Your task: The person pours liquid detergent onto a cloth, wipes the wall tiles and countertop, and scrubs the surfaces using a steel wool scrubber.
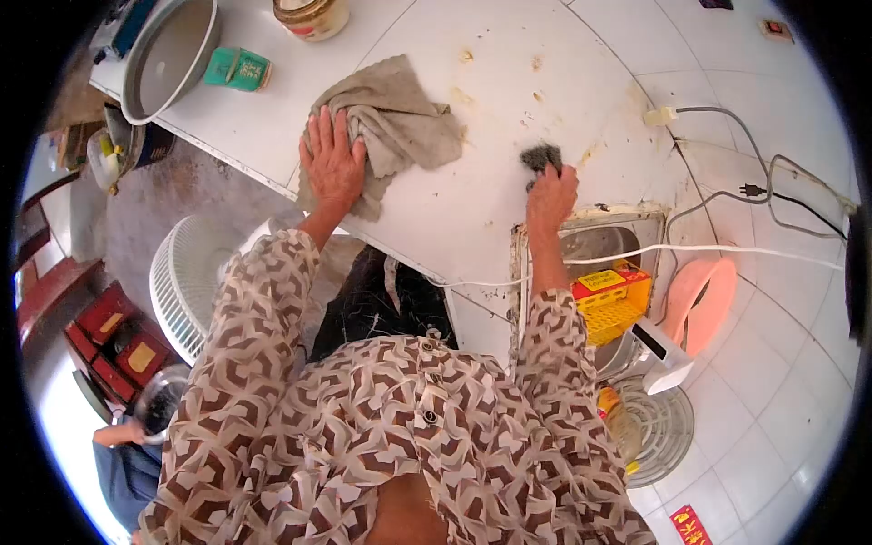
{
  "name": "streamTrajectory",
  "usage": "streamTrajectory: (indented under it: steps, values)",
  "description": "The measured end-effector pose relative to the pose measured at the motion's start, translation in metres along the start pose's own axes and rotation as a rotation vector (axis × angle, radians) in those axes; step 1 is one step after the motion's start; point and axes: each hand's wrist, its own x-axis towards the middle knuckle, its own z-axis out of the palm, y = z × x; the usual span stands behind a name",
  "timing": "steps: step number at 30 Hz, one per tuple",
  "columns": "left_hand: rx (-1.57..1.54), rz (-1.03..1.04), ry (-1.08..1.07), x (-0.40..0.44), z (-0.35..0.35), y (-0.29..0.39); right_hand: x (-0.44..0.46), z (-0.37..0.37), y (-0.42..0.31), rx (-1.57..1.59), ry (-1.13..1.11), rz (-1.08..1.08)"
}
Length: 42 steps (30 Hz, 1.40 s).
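Observation:
My left hand [335, 165] lies flat on a crumpled grey-brown cloth [413, 123], its fingers stretched out over the fabric. To the right, my right hand [550, 198] is closed on a dark grey-green scouring pad [541, 156] and presses it to the white tiled counter [490, 209]. Brownish stains [461, 96] mark the surface between and beyond the two hands.
A green box [238, 69], a metal basin [136, 82] and a tub [312, 16] stand at the far left. By my right forearm is an opening with a yellow basket [610, 318]; a white cable [708, 248] crosses it. A fan [182, 282] is at left.

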Motion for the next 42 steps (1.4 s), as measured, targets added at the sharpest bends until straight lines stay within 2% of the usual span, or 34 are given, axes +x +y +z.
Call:
streamTrajectory:
  steps: [1,4,5,6,7,9,11,13,16,17,18,19,20,22,23,25,27,28,29,31,32,35,37,38,39,41,42]
  values:
    - [0.0,0.004,-0.003,-0.001,-0.002,0.0,0.0,0.004,0.022,0.087,-0.014,0.021]
    - [0.024,0.017,0.009,0.0,0.004,-0.004,-0.003,0.018,-0.105,-0.081,0.063,0.001]
    - [0.042,0.019,0.011,-0.001,0.006,-0.005,0.005,0.046,-0.104,-0.357,0.167,-0.402]
    - [0.031,0.014,0.011,-0.001,0.004,-0.005,0.013,0.062,-0.128,-0.236,0.107,-0.388]
    - [0.018,0.009,0.008,-0.002,0.002,-0.002,0.023,0.075,-0.135,-0.363,0.152,-0.614]
    - [0.015,0.007,0.003,-0.002,0.002,-0.004,0.032,0.075,-0.137,-0.4,0.116,-0.625]
    - [0.026,0.007,-0.001,-0.001,0.004,-0.003,0.018,0.04,-0.116,-0.148,-0.026,-0.321]
    - [0.037,0.006,-0.02,0.0,0.005,-0.002,-0.001,0.015,-0.057,-0.31,0.12,-0.317]
    - [0.033,-0.004,-0.051,-0.007,-0.001,-0.001,-0.014,0.014,-0.08,-0.319,0.035,-0.315]
    - [0.026,0.0,-0.039,-0.001,-0.001,0.0,-0.005,0.035,-0.103,-0.163,0.032,-0.238]
    - [0.024,0.001,-0.043,-0.001,-0.001,0.001,0.011,0.057,-0.109,-0.164,-0.059,-0.429]
    - [0.027,-0.001,-0.05,-0.004,-0.002,0.001,0.016,0.065,-0.132,-0.352,0.022,-0.697]
    - [0.03,-0.001,-0.047,-0.001,-0.002,0.0,0.043,0.095,-0.116,-0.295,0.149,-0.732]
    - [0.016,0.0,-0.044,-0.002,-0.002,0.001,0.086,0.078,-0.13,-0.502,0.035,-0.581]
    - [0.007,0.0,-0.045,-0.002,-0.003,0.002,0.109,0.073,-0.11,-0.643,0.153,-0.707]
    - [0.006,0.01,-0.035,-0.003,-0.006,0.003,0.108,0.051,-0.135,-0.645,0.1,-0.599]
    - [0.01,0.005,-0.029,-0.001,-0.002,0.001,0.082,0.066,-0.125,-0.47,0.029,-0.627]
    - [-0.002,0.005,-0.026,0.002,-0.005,0.001,0.055,0.064,-0.126,-0.419,-0.07,-0.736]
    - [-0.011,0.004,-0.021,0.003,-0.011,0.006,0.039,0.065,-0.124,-0.359,0.006,-0.835]
    - [-0.006,-0.005,-0.05,-0.002,-0.014,0.007,0.068,0.066,-0.129,-0.479,0.018,-0.928]
    - [0.004,-0.013,-0.067,-0.001,-0.012,0.007,0.092,0.075,-0.133,-0.596,-0.003,-0.791]
    - [0.005,-0.02,-0.065,-0.002,-0.012,0.006,0.119,0.08,-0.159,-0.555,0.071,-0.699]
    - [-0.01,-0.008,-0.057,0.003,-0.012,0.01,0.092,0.08,-0.143,-0.591,-0.003,-0.704]
    - [-0.015,-0.016,-0.062,0.004,-0.013,0.011,0.073,0.084,-0.131,-0.506,-0.023,-0.731]
    - [-0.014,-0.032,-0.077,-0.001,-0.015,0.01,0.064,0.086,-0.129,-0.356,0.0,-0.652]
    - [-0.018,-0.034,-0.077,-0.001,-0.016,0.01,0.097,0.086,-0.127,-0.524,0.009,-0.769]
    - [-0.021,-0.034,-0.076,-0.001,-0.017,0.011,0.108,0.076,-0.149,-0.71,0.022,-0.752]
